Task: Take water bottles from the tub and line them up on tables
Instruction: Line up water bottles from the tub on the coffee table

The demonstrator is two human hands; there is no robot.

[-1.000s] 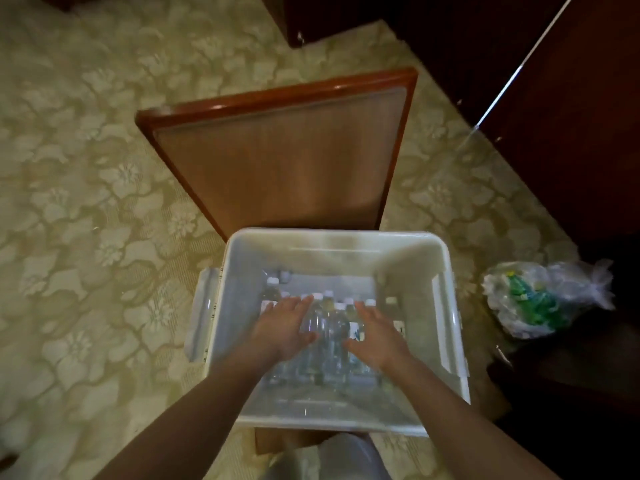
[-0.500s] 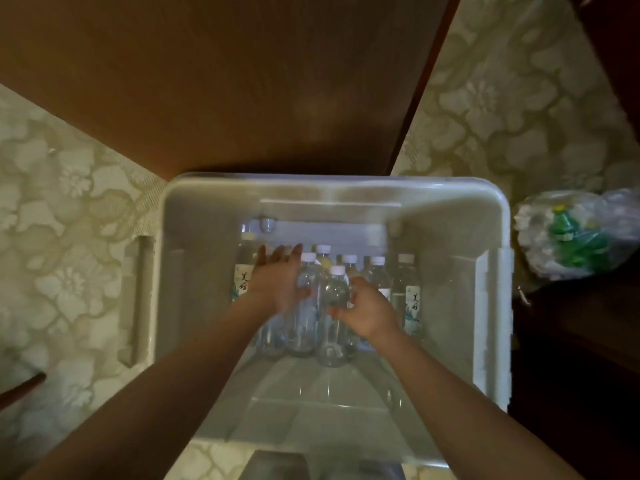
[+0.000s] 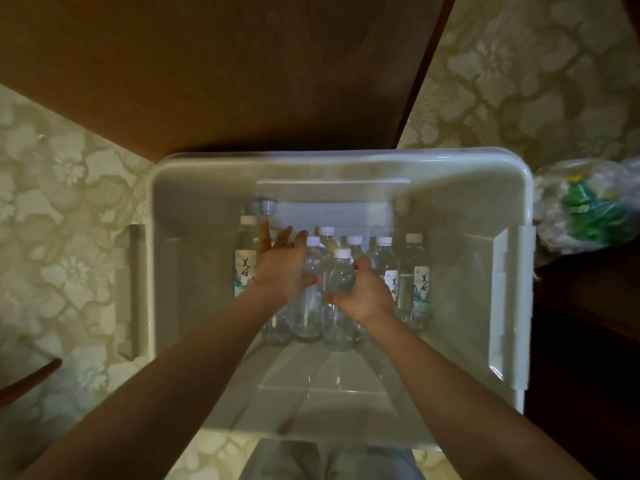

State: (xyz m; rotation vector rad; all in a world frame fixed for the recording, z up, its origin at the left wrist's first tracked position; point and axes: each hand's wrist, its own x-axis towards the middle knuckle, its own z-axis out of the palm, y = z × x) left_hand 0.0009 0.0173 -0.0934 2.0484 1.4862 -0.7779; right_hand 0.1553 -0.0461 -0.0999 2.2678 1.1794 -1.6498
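Observation:
A translucent white tub (image 3: pixel 339 168) sits on the floor below me. Several clear water bottles with white caps stand in its far half. My right hand (image 3: pixel 363 292) grips one clear bottle (image 3: pixel 341 271) near its shoulder, fingers and thumb curled round it. My left hand (image 3: pixel 280 261) is among the bottles just to the left, fingers spread and straight, with a bottle (image 3: pixel 311 268) next to its thumb. A labelled bottle (image 3: pixel 246 258) stands at the far left of the group, another labelled bottle (image 3: pixel 414 278) at the right.
A brown wooden table (image 3: pixel 225 71) lies just beyond the tub's far rim. Patterned carpet (image 3: pixel 59 209) surrounds it. A clear plastic bag holding green items (image 3: pixel 585 206) lies to the right of the tub. Dark furniture (image 3: pixel 588 341) borders the right side.
The camera has leaned in closer over the tub. My right hand has closed round a bottle; my left hand has stayed spread among the bottles.

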